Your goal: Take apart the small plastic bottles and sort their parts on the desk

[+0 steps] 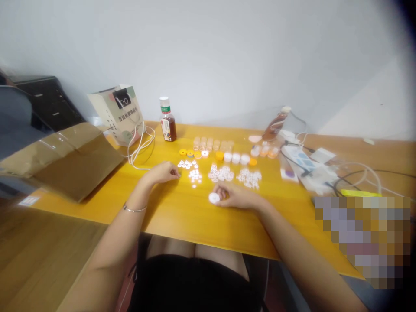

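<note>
My right hand point(231, 194) has its fingers curled round a white round cap point(214, 198), held just above the table with its flat face showing. To the left, my left hand point(164, 171) rests low over the table, fingertips pinched together. What they hold, if anything, is too small to make out. Small white discs point(186, 164) lie beside the left fingers, with a cluster of smaller white pieces point(195, 175) near them. Beyond the right hand are two heaps of clear-white rings point(221, 173) and small pieces point(249, 177). Yellow and white caps point(236, 157) form a row behind.
Small clear jars point(209, 144) line the back. A dark-drink bottle point(168, 123) and a tilted brown bottle point(276, 124) stand near the wall. Left are a paper bag point(120, 117), brown cardboard point(71, 156) and a white cable point(143, 147); right, a power strip point(303, 164) with cords.
</note>
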`<move>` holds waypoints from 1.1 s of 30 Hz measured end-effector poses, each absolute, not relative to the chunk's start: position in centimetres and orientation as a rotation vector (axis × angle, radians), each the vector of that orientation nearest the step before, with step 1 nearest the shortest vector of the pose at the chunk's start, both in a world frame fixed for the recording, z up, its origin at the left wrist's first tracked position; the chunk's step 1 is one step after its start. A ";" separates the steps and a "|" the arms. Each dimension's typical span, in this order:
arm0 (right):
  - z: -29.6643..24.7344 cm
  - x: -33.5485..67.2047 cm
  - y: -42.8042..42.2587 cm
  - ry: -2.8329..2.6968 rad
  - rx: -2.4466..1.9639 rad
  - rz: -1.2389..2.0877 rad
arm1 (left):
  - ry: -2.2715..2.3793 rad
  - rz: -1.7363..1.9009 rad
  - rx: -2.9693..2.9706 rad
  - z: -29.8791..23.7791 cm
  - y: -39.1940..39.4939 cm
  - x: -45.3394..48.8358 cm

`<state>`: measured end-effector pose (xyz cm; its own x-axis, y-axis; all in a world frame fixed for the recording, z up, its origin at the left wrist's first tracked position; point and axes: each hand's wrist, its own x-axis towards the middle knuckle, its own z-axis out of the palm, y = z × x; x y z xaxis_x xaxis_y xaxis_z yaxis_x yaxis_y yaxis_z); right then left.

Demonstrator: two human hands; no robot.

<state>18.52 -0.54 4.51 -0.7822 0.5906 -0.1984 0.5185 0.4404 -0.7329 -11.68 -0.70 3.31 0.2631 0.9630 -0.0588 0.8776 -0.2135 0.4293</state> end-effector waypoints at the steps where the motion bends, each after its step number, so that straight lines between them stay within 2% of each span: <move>1: 4.5 18.5 -0.5 -2.592 -1.002 1.269 | 1.683 0.314 2.162 3.3 -0.7 -11.7; 6: 4.5 18.7 -0.3 -2.579 -0.989 1.300 | 1.720 0.390 2.204 3.9 -0.9 -11.7; 10: 4.6 18.7 -0.2 -2.523 -1.029 1.354 | 1.687 0.706 2.372 4.4 -1.3 -9.6; 13: 4.4 18.7 0.0 -2.448 -1.025 1.385 | 1.358 0.909 2.474 4.2 -2.3 -6.5; 17: 3.9 18.8 0.5 -2.348 -0.980 1.425 | 0.921 0.769 2.667 3.3 -3.6 -2.5; 20: 3.6 18.9 0.7 -2.326 -0.965 1.439 | 0.835 0.761 2.693 2.5 -3.8 -1.2; 28: 3.6 18.9 0.7 -2.317 -0.975 1.417 | 0.952 0.887 2.657 2.5 -3.2 -2.1; 33: 3.6 18.9 0.6 -2.328 -1.058 1.371 | 1.379 1.219 2.457 2.9 -1.1 -5.8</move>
<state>18.89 0.56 3.65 -0.7090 0.6893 -0.1489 0.4644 0.2974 -0.8342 -5.83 -1.07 2.89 0.2821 0.7466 0.6025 0.6899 -0.5943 0.4134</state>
